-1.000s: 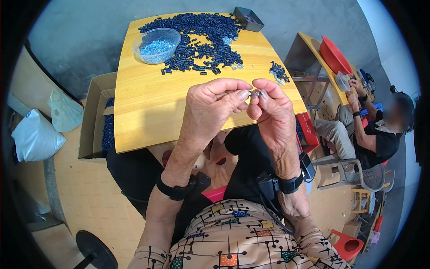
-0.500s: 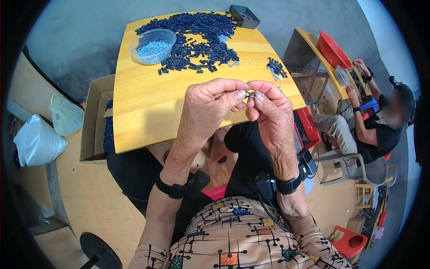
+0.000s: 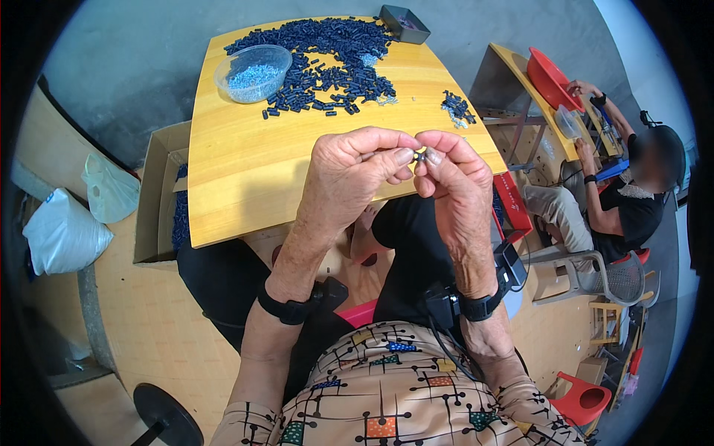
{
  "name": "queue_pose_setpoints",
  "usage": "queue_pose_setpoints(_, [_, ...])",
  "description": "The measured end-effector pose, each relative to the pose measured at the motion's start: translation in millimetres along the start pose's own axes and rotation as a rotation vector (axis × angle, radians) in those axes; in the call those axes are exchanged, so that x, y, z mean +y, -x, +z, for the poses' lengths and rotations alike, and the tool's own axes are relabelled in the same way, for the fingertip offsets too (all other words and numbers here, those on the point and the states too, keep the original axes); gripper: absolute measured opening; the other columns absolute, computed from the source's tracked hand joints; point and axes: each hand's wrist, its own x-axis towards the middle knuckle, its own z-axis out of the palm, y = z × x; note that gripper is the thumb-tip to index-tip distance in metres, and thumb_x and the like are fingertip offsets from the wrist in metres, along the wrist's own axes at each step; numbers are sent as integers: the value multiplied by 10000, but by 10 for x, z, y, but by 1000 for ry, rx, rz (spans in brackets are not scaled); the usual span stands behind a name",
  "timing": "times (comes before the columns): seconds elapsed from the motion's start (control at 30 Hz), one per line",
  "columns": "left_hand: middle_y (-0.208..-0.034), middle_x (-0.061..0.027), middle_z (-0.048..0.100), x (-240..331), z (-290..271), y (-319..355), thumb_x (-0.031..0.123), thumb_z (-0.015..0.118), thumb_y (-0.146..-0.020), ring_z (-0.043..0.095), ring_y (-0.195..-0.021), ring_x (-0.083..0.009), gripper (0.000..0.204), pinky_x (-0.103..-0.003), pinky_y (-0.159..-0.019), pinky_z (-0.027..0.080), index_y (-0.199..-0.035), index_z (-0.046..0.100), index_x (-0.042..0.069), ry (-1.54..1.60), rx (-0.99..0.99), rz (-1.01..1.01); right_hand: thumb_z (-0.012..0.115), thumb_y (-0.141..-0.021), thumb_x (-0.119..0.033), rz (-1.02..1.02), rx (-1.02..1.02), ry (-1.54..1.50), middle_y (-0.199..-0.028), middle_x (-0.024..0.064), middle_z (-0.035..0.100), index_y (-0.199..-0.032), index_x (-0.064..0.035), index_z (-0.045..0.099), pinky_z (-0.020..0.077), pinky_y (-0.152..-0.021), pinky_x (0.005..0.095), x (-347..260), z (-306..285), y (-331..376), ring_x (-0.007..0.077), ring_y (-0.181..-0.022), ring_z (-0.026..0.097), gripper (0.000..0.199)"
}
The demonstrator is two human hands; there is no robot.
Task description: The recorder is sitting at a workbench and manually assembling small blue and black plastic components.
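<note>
Above the near edge of the yellow table (image 3: 245, 163), my left hand (image 3: 348, 167) and my right hand (image 3: 460, 175) meet fingertip to fingertip. Both are closed in a pinch on a small dark piece (image 3: 418, 157) with a shiny spot; the fingers cover most of it. Beyond them, many short black cylindrical pieces (image 3: 327, 37) lie spread over the far part of the table. Left of that spread stands a clear round plastic bowl (image 3: 222, 83) holding small silvery-blue bits (image 3: 254, 79). A smaller group of black pieces (image 3: 459, 108) with silvery bits lies near the right edge.
A dark grey tray (image 3: 405, 26) sits at the far table corner. Left of the table is a cardboard box (image 3: 155, 186) with dark pieces inside. At right, another person (image 3: 632, 201) sits by a second table with a red basin (image 3: 554, 80). A red box (image 3: 513, 204) stands near my right arm.
My two hands have shifted slightly to the right, still pinched together at the small piece. The person at the right has moved a hand toward the red basin.
</note>
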Motion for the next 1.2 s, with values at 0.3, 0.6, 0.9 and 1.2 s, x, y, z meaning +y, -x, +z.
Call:
queue_pose_setpoints(0.3, [-757,-64,658,-20,11,16,19,635,-847,599,-673,-93,123,-214,-624,502,-951,682,-27,-19,-21,14,593,-871,-32,-12,-28,-22,-801,55,646,-1049,34,622,426,-542,166,6,-29,39,57,-605,537,192])
queue_pose_setpoints(0.6, [-781,-75,665,-28,54,39,4,629,-843,613,-689,-96,120,-213,-641,515,-947,676,-33,-61,-43,83,593,-869,-10,-108,69,139,-778,43,637,-1043,43,622,420,-535,165,-31,22,96,47,-597,523,184])
queue_pose_setpoints(0.9, [-781,-78,667,-75,90,39,-25,622,-836,619,-688,-99,118,-211,-629,518,-939,678,-29,-205,-24,156,603,-867,-22,-120,62,194,-767,32,632,-1038,32,629,410,-523,163,-1,-25,84,39,-584,509,181])
queue_pose_setpoints(1.2, [-777,-68,660,-130,132,27,8,624,-848,610,-685,-94,131,-212,-651,511,-961,670,-39,118,-36,-30,593,-904,-122,61,-87,-160,-799,28,629,-1053,17,623,433,-548,187,6,-185,46,64,-611,530,205])
